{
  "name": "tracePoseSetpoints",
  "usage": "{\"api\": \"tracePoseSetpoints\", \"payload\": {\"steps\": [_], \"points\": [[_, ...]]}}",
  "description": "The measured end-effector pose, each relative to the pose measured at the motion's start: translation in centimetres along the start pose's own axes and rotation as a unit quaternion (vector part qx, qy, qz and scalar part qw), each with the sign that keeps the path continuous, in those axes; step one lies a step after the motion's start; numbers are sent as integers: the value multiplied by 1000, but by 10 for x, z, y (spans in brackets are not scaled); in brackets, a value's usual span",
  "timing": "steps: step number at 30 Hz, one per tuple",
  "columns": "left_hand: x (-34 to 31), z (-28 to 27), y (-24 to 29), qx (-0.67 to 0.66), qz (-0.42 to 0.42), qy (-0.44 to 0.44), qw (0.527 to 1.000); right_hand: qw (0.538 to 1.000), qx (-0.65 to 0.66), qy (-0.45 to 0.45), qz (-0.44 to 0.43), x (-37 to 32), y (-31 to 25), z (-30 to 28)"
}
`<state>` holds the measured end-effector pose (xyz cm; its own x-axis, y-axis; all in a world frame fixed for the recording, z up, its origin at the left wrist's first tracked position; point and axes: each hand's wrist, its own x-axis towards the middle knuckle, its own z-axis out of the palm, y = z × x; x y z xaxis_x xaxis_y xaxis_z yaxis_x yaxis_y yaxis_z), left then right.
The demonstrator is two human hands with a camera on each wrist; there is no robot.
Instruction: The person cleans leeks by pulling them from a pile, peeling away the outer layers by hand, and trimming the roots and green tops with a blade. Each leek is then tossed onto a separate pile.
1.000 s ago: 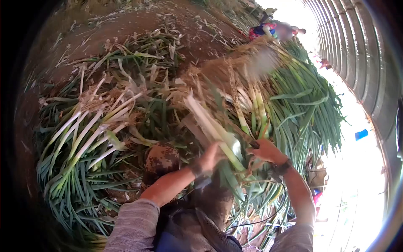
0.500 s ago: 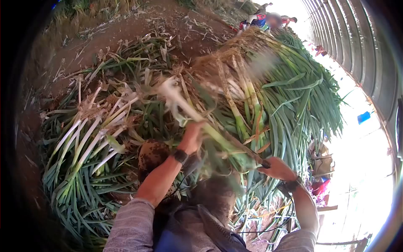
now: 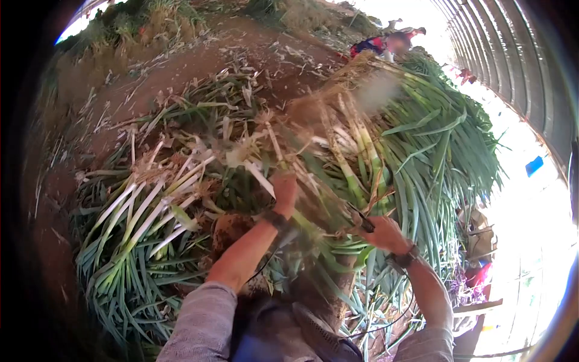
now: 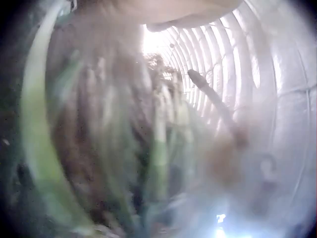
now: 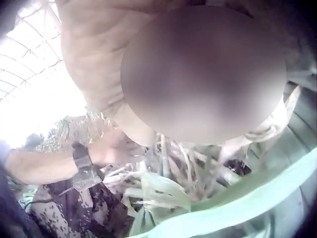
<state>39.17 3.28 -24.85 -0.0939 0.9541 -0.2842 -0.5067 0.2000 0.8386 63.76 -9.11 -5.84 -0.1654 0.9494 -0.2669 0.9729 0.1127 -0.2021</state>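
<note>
One left hand (image 3: 284,192) and one right hand (image 3: 386,233) were mine. Wristbands (image 3: 275,219) I wore: two. Grey sleeves (image 3: 202,323): two. Stalk (image 3: 260,180) gripped in my left hand: one. Dark-handled tool (image 3: 366,223) held in my right: one. Pale-stemmed batch (image 3: 126,265) to my left: one; I counted more than four stems (image 3: 117,204), the rest overlapped. Leafy heap (image 3: 437,145) to my right: one, too dense to tally. Blue object (image 3: 534,166): one. People (image 3: 371,46) beyond: at least one.

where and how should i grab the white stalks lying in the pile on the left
Probably best around the middle of the white stalks, between their tangled roots and the green leaves, coming down from above. They lie slanted, roughly side by side, and that slim, straight stretch is exposed on top, while the leaves fan out loosely.
</note>
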Motion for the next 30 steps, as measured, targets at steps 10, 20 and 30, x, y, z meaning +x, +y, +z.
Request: {"api": "tracePoseSetpoints", "payload": {"steps": [10,20,30], "points": [[3,-88,-138,370,-75,412,829,993,-30,-109,41,-5,39,49],[28,-59,-96,52,6,130,990,989,-60,-117,69,1,13,46],[3,-56,-73,-201,-40,49,978,996,-49,-70,-12,46,-22,90]]}}
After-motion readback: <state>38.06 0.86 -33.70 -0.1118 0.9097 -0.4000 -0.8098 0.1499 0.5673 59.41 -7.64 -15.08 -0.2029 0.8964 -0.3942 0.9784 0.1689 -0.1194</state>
